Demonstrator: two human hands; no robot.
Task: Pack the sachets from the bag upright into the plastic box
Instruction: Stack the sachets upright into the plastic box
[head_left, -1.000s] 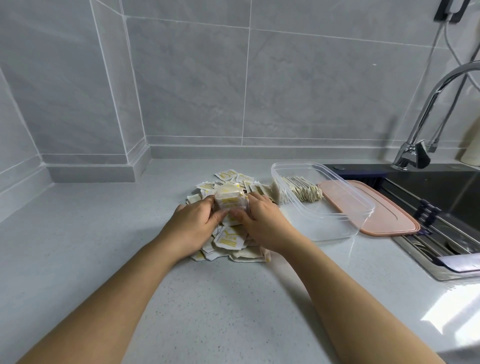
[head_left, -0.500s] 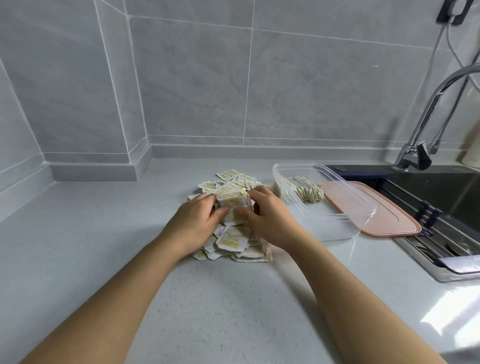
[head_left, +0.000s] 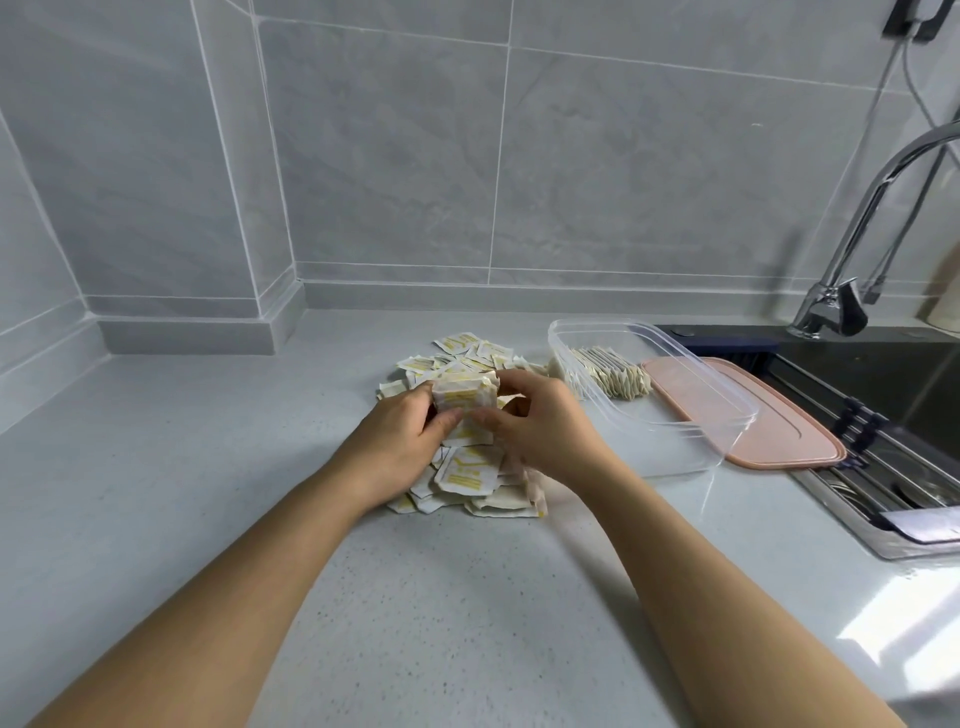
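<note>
Above the pile (head_left: 470, 475) on the tabletop (head_left: 249, 467), my left hand (head_left: 400, 441) and right hand (head_left: 543, 428) together pinch a small stack of sachets (head_left: 462, 397). I should square its edges, then stand it against the upright row (head_left: 608, 371) at the far end of the plastic box (head_left: 670, 447).

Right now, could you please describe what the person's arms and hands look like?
The left forearm and right forearm are bare to the frame's edge, no sleeves showing. The left hand and right hand wear no gloves, rings, watch or bracelet that I can see.

Yellow print on sachets (head_left: 465, 475) illegible
</note>
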